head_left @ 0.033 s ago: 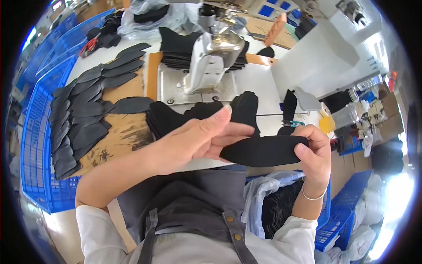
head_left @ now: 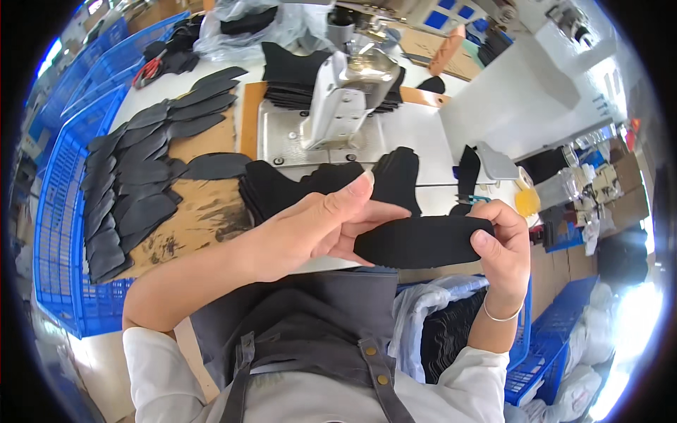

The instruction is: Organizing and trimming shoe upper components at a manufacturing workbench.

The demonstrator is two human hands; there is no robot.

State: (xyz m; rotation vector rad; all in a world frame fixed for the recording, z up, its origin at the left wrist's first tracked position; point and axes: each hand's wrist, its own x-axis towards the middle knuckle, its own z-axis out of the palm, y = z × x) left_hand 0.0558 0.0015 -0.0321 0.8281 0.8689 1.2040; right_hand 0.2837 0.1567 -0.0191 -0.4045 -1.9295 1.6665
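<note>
Between thumb and fingers, my right hand (head_left: 504, 236) grips the right end of a black elongated fabric piece (head_left: 423, 242). The piece is held out sideways, its left end tapering. My left hand (head_left: 331, 222) is open beside that end, thumb raised and fingers stretched out; some fingertips pass close to the piece, and I cannot tell whether they bear any of its weight. On the table just beyond my hands lie stacks of black cut fabric pieces (head_left: 396, 176). Behind them stands a sewing machine head (head_left: 338, 116) over a metal plate.
Overlapping dark leaf-shaped pieces (head_left: 141, 166) cover a brown board at left, beside a blue crate (head_left: 49, 247). Teal-handled snips (head_left: 474, 199) and a yellow spool (head_left: 526, 201) lie at right. By my lap, a plastic-lined bin holds many black pieces (head_left: 451, 331).
The table and machine appear shifted slightly to the right in the picture. My hands and the fabric piece keep nearly the same pose.
</note>
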